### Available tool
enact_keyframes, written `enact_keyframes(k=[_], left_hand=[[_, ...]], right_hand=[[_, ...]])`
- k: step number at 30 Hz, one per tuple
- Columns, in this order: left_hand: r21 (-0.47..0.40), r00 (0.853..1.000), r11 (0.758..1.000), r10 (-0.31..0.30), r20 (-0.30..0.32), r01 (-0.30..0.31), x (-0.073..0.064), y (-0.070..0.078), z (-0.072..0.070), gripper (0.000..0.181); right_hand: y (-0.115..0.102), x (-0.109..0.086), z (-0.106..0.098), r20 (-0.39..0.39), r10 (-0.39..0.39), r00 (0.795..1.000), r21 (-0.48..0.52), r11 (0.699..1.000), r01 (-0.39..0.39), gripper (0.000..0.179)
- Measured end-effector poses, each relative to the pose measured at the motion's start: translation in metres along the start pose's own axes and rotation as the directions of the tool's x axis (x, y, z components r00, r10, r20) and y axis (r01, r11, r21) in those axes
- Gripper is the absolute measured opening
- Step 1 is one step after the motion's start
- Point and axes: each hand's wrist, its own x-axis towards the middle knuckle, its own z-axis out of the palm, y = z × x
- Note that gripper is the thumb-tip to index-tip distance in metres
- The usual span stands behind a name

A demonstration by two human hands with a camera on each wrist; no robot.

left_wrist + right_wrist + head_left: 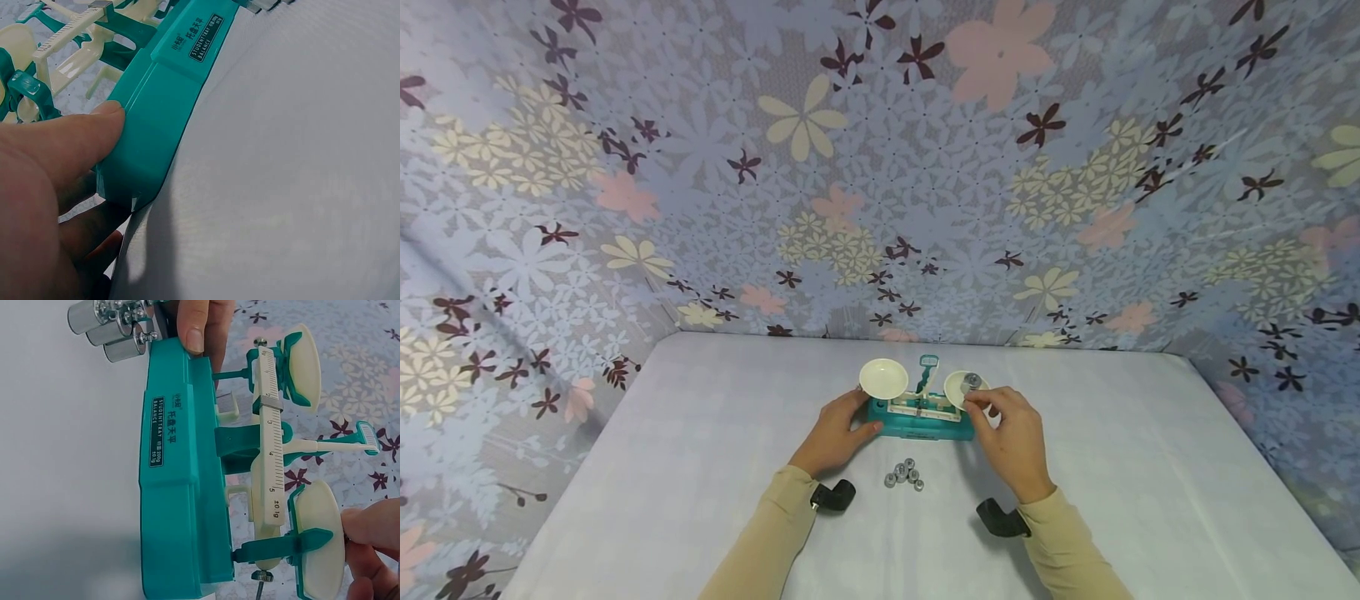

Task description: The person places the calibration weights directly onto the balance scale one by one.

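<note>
Flower-patterned fabric point(880, 208) backs one teal plastic balance point(917, 427), two round cream pans point(883, 379), labelled “STUDENT TRAY BALANCE”; left hand point(835, 429) grips it, right hand point(1011, 433) pinches one silver cylindrical weight point(972, 380)

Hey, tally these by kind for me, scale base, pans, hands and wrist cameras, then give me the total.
Base: 1
Pans: 2
Hands: 2
Wrist cameras: 2
Total: 7
</note>
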Motion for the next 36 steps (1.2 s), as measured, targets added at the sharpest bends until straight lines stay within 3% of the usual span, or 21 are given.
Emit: enact_keyframes(k=[16, 36], left_hand=[[0.011, 0.999, 1.0, 0.027, -0.019, -0.027, -0.002, 0.001, -0.001, 0.061], [0.011, 1.0, 1.0, -0.016, 0.001, 0.016, -0.001, 0.002, 0.0, 0.063]], right_hand=[[0.001, 0.006, -0.004, 0.046, -0.013, 0.999, 0.001, 1.0, 0.013, 0.01], [0.003, 0.011, -0.006, 0.097, -0.054, 0.994, -0.031, 0.998, 0.058, 0.012]])
